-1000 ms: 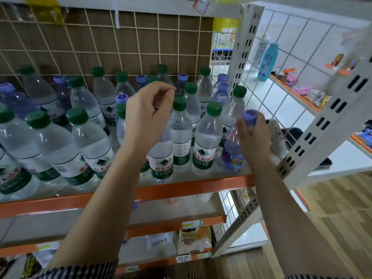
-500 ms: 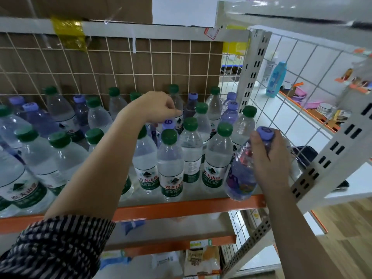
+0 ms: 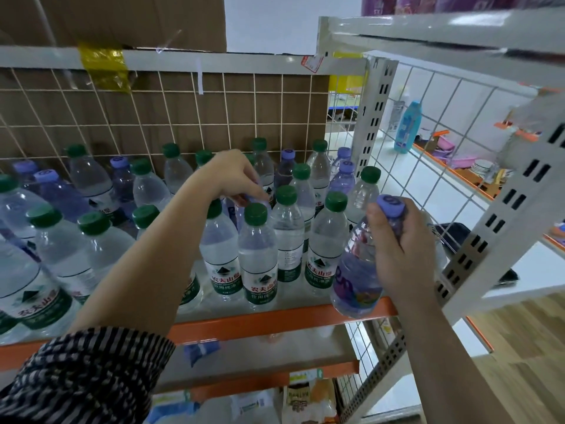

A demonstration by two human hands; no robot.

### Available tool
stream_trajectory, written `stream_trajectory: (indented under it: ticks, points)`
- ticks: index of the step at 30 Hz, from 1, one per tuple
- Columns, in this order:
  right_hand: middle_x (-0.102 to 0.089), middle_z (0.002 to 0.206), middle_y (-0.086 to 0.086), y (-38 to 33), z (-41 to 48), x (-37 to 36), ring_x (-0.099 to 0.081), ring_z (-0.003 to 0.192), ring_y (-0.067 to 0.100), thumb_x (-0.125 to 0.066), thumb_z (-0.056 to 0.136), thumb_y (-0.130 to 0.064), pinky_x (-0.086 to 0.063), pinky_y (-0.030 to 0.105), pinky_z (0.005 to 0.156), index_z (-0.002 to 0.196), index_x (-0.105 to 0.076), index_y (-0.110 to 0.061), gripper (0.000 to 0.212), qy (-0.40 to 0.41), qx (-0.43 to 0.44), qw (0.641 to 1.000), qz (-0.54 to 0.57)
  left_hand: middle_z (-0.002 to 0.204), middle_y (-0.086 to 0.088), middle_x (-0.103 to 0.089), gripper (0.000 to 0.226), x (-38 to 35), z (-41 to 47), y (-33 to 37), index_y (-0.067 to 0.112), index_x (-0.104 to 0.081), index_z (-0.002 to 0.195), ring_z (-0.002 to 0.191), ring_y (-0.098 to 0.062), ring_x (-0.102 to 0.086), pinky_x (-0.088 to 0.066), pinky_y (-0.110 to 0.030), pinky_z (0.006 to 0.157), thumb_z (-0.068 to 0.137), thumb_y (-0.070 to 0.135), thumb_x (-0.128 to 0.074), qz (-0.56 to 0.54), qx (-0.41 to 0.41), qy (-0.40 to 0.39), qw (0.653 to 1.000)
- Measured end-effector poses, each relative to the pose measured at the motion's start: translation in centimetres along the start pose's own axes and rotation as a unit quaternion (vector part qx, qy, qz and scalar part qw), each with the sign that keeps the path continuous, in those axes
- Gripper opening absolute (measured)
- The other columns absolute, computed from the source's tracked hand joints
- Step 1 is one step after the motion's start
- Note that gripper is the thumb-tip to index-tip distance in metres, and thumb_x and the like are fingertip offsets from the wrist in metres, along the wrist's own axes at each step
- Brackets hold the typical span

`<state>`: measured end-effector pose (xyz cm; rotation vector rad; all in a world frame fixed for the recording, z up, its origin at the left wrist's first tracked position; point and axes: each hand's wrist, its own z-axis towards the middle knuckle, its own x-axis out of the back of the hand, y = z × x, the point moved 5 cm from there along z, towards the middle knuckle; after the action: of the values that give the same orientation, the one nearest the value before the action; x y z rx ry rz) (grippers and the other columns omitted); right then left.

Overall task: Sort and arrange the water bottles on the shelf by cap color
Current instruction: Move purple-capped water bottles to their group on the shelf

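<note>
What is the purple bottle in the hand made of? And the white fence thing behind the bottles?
The purple-capped bottle in the right hand looks like thin clear plastic with a purple tint: you can see through it, and it shines. Its cap seems solid matte plastic. The grid behind the bottles looks like metal wire with a white or cream coating; the thin straight bars suggest this.

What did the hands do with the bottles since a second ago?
The right hand lifted its purple-capped bottle off the shelf and tilted it, its base now out past the orange front edge. The left hand reached in among the bottles and closed its fingertips on another purple cap. The green-capped bottles in front stayed standing where they were.
</note>
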<state>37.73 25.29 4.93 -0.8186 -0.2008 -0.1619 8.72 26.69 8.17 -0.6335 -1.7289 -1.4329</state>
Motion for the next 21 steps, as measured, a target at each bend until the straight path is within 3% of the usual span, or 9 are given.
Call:
stream_trajectory:
  ticks: [4, 8, 10, 13, 16, 19, 21]
  points:
    - [-0.059, 0.073, -0.013, -2.5, 0.5, -0.3, -0.056, 0.067, -0.005, -0.053, 0.096, -0.036, -0.040, 0.003, 0.060, 0.090, -0.056, -0.028, 0.011, -0.018, 0.026, 0.999, 0.029, 0.068, 0.001, -0.069, 0.027, 2.2, -1.7, 0.8, 0.016, -0.072, 0.082, 0.052, -0.001, -0.065, -0.049, -0.011, 0.049, 0.073, 0.040, -0.081, -0.023, -0.057, 0.128, 0.990]
    - [-0.061, 0.083, -0.007, -4.3, 1.5, -1.0, -0.057, 0.064, 0.009, -0.054, 0.097, -0.038, -0.043, 0.007, 0.055, 0.088, -0.056, -0.030, 0.013, -0.031, 0.018, 0.998, 0.052, 0.066, 0.011, -0.059, 0.033, 4.3, -4.1, 2.3, 0.023, -0.066, 0.073, 0.059, -0.001, -0.053, -0.037, -0.011, 0.054, 0.078, 0.055, -0.071, -0.006, -0.107, 0.310, 0.945]
    - [-0.061, 0.079, -0.014, -5.6, 2.3, -1.3, -0.056, 0.063, -0.001, -0.054, 0.098, -0.037, -0.041, 0.004, 0.056, 0.088, -0.056, -0.033, 0.011, -0.030, 0.035, 0.997, 0.058, 0.064, 0.011, -0.053, 0.035, 5.1, -5.3, 3.3, 0.022, -0.059, 0.069, 0.058, -0.001, -0.046, -0.034, -0.012, 0.056, 0.083, 0.054, -0.067, -0.028, -0.130, 0.370, 0.919]
    - [-0.056, 0.067, -0.017, -7.4, 3.6, -2.1, -0.049, 0.057, -0.003, -0.054, 0.098, -0.035, -0.036, 0.005, 0.054, 0.089, -0.056, -0.029, 0.011, -0.042, 0.058, 0.994, 0.086, 0.064, 0.009, -0.055, 0.038, 6.8, -6.5, 4.2, 0.016, -0.057, 0.070, 0.058, -0.004, -0.047, -0.040, -0.019, 0.059, 0.088, 0.049, -0.065, -0.152, -0.159, 0.408, 0.886]
    - [-0.049, 0.059, -0.013, -8.5, 5.1, -2.7, -0.042, 0.052, 0.002, -0.054, 0.097, -0.040, -0.034, 0.012, 0.052, 0.088, -0.058, -0.020, 0.022, -0.049, 0.058, 0.991, 0.112, 0.053, 0.014, -0.054, 0.041, 9.3, -8.2, 5.1, 0.024, -0.050, 0.062, 0.051, -0.002, -0.048, -0.040, -0.022, 0.057, 0.089, 0.052, -0.062, -0.250, -0.175, 0.414, 0.857]
    - [-0.059, 0.068, -0.011, -10.6, 6.2, -3.3, -0.053, 0.062, 0.004, -0.053, 0.094, -0.046, -0.041, 0.015, 0.060, 0.088, -0.059, -0.026, 0.022, -0.052, 0.069, 0.988, 0.129, 0.070, -0.016, -0.064, 0.041, 11.4, -9.9, 6.2, 0.024, -0.050, 0.064, 0.065, -0.033, -0.063, -0.050, -0.041, 0.063, 0.086, 0.058, -0.057, -0.236, -0.206, 0.413, 0.855]
    - [-0.064, 0.074, -0.017, -12.1, 6.7, -3.8, -0.059, 0.070, 0.000, -0.053, 0.093, -0.046, -0.045, 0.014, 0.067, 0.088, -0.059, -0.030, 0.018, -0.054, 0.074, 0.986, 0.143, 0.069, -0.017, -0.060, 0.042, 12.4, -11.0, 6.8, 0.023, -0.050, 0.064, 0.078, -0.046, -0.066, -0.053, -0.055, 0.069, 0.083, 0.060, -0.057, -0.245, -0.223, 0.408, 0.851]
